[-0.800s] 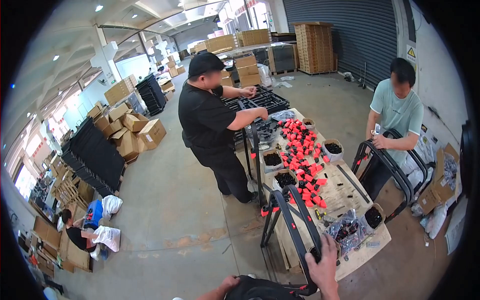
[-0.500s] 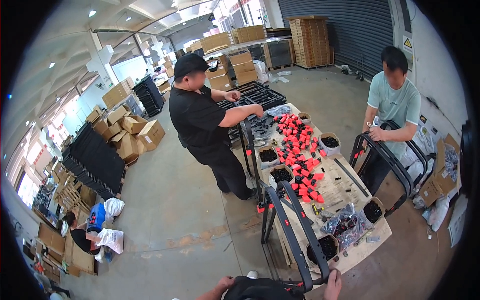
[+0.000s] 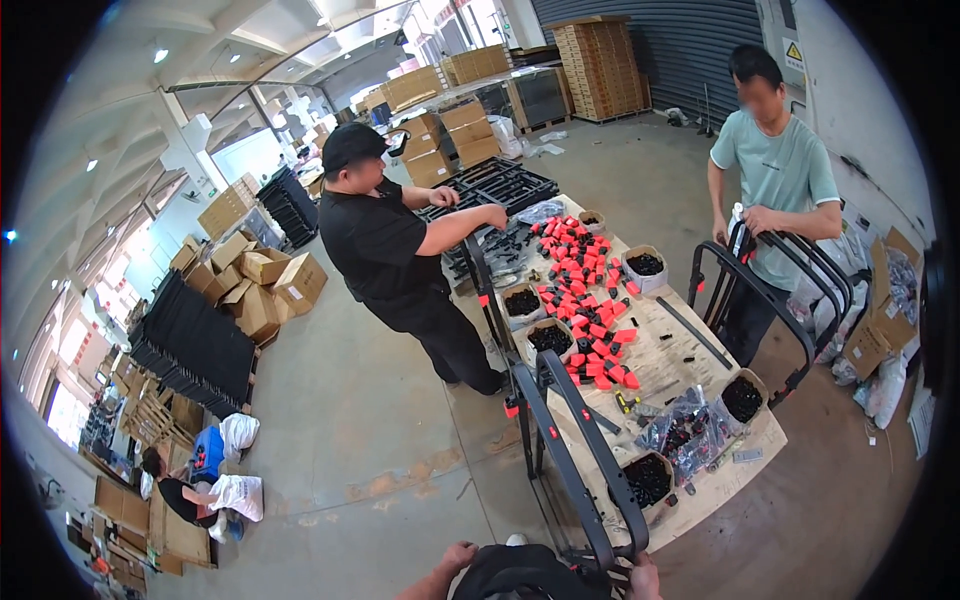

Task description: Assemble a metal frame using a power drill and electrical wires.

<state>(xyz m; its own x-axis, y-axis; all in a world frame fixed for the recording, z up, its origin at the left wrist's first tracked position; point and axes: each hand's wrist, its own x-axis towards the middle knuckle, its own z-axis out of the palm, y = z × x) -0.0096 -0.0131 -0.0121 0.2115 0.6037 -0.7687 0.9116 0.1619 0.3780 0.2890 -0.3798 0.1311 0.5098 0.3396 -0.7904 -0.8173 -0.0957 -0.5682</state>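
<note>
- Wooden worktable [image 3: 665, 380], running from the middle of the frame to the lower right: parts lie across much of it, so the work seems best done without letting a tube sweep over the top.
- Co-worker in black [image 3: 385, 255], upper middle, and co-worker in pale green [image 3: 780, 170], upper right: both stand at similar black tubing, so any turn should probably be made with an eye to their space.
- Black tubular frame [image 3: 566, 460], the thing in hand, lower middle: its paired bars slant down beside the table's near-left edge; whether they touch it, I cannot tell. It looks long and likely to swing, so a steady hold matters.
- Heap of red and black pieces [image 3: 590, 310], centre right: loose, and probably easy to scatter with a knock.
- Tub of black parts [image 3: 645, 480], lower right, close by the bars: worth guarding against a bump.
- Right hand [image 3: 645, 577], bottom edge: at the frame's near end; its fingers are mostly hidden, so how far they close, I cannot tell. A full wrap should control the tube better than a fingertip touch.
- Left hand [image 3: 460, 554], bottom middle: loosely curled, apart from the frame, nothing visible in it, though its palm is hidden. A second hold would likely stop twisting.
</note>
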